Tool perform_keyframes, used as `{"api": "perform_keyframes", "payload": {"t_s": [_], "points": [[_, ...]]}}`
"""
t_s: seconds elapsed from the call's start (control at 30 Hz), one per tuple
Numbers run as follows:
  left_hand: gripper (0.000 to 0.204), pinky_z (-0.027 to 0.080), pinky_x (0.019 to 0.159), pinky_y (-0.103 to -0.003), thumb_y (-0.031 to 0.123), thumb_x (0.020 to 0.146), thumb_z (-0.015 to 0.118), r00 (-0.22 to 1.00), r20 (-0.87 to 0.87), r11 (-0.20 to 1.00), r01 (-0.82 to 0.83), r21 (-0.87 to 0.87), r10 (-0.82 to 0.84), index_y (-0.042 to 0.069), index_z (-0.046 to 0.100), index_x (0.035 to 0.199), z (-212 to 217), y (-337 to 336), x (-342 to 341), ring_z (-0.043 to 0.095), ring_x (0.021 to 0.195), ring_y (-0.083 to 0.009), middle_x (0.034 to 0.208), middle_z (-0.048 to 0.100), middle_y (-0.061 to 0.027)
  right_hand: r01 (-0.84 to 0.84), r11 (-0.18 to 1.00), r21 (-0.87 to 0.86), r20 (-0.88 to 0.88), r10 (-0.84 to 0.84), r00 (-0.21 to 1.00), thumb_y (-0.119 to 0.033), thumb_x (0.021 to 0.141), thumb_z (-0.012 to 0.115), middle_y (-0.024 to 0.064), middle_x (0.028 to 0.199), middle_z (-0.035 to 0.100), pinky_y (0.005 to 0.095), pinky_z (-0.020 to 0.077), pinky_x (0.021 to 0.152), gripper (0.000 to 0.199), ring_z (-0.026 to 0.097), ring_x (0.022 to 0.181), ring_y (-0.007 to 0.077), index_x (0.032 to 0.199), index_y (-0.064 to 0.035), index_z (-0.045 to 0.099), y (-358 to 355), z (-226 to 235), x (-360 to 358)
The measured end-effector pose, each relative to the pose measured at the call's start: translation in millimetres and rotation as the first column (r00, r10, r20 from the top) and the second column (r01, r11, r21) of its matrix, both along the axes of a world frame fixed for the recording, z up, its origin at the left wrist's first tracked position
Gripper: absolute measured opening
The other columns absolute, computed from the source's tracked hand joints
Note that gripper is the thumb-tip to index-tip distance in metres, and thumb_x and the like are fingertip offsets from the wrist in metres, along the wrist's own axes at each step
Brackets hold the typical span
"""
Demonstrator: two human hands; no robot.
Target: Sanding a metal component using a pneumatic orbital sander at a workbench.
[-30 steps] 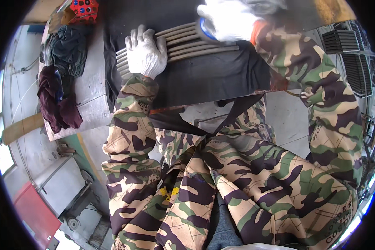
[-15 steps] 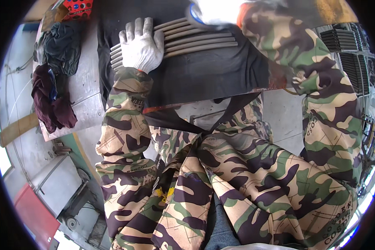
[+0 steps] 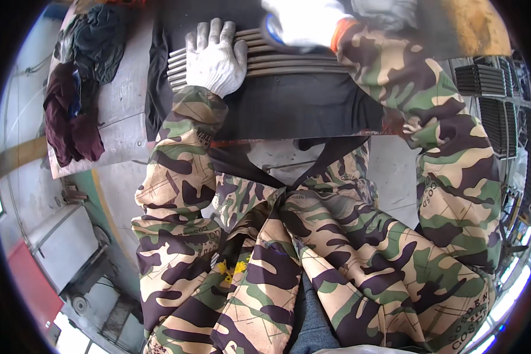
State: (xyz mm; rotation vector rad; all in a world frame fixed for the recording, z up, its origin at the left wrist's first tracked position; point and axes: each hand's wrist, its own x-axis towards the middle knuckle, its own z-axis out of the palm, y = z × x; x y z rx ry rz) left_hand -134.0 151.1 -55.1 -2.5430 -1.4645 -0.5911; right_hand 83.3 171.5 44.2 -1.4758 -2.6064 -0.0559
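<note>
Desk (image 3: 121, 112) carries black cloth (image 3: 307, 106); grey rods (image 3: 295, 66) lie side by side across it. Left grip (image 3: 216, 62) released, palm flat on rods. Right grip (image 3: 305, 23) blurred above rods, at blue-edged pad (image 3: 271, 29); can't tell if clenched.

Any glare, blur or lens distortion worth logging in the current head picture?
Head view: the white-gloved right hand is blown out and soft-edged; the white-gloved left hand and slim grey-brown rods look sharper; fisheye distortion bows straight edges near the blacked-out corners; glare whitens the lower right margin.
</note>
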Motion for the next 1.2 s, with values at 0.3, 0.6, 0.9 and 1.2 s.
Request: {"api": "perform_keyframes", "payload": {"t_s": [0.3,0.6,0.9,1.2], "points": [[0.034,0.039,0.107,-0.05,0.023,0.097,0.059,0.995,0.101,1.0,0.007,0.005,-0.007,0.01,0.066,0.127,-15,12,-1,0.056,0.126,-0.0355,0.134,0.065,-0.0098,0.0,1.0,0.03,0.102,-0.003,0.995,-0.029,0.089,0.062,0.0188,0.097,0.066,0.051,0.0562,0.077,0.022,0.067,0.092,0.0396,0.097,-0.0079,0.064,23,-17,21],[0.028,0.04,0.111,-0.05,0.02,0.096,0.06,0.983,0.172,0.998,0.068,-0.01,-0.065,0.008,0.068,0.121,-16,8,-8,0.056,0.129,-0.0377,0.136,0.065,-0.0112,-0.036,0.996,0.078,0.124,0.026,0.992,-0.032,0.092,0.063,0.0152,0.097,0.065,0.0488,0.0562,0.08,0.023,0.068,0.093,0.0359,0.105,-0.0123,0.066,3,-26,20],[0.023,0.044,0.106,-0.047,0.017,0.095,0.064,0.977,0.171,0.989,0.116,0.095,-0.131,0.006,0.067,0.115,-10,9,-1,0.058,0.124,-0.0355,0.135,0.064,-0.0136,-0.063,0.993,0.096,0.13,0.05,0.99,-0.033,0.091,0.064,0.0139,0.096,0.065,0.0488,0.0567,0.079,0.025,0.068,0.092,0.0352,0.106,-0.013,0.066,-5,-25,35],[0.046,0.034,0.116,-0.053,0.029,0.1,0.054,0.995,-0.032,0.994,-0.096,0.051,0.098,0.003,0.059,0.138,-11,8,3,0.05,0.136,-0.0394,0.143,0.058,-0.02,-0.059,0.995,0.08,0.153,0.047,0.987,-0.034,0.093,0.063,0.0152,0.096,0.065,0.0485,0.0566,0.08,0.025,0.068,0.091,0.0363,0.103,-0.0111,0.065,-7,-21,21]]}}
